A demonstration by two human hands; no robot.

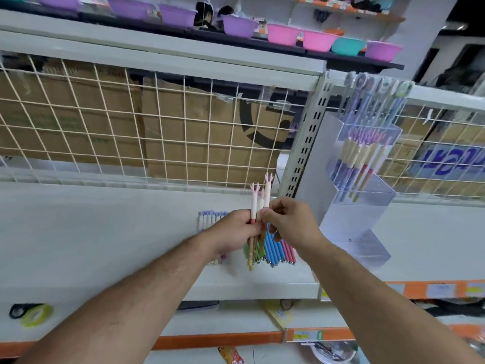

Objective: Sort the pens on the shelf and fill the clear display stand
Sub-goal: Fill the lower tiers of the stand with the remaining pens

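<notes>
My left hand [234, 231] grips a small bunch of pens [254, 203] with white, pink-clawed tops, held upright above the white shelf [105, 232]. My right hand [290, 219] pinches one pen of that bunch near its middle. Under both hands, a row of loose pens [275, 249] in blue, pink and green lies on the shelf, with pale purple-capped ones [210, 219] to the left. The clear display stand [359, 206] stands to the right, its upper tiers holding several pens and its lower front tier looking empty.
A wire grid [157, 127] backs the shelf, with cardboard boxes behind it. A slotted upright post [304, 151] stands between my hands and the stand. Coloured plastic bowls [283, 34] line the top shelf. A tape roll [36, 313] lies on the lower shelf at left.
</notes>
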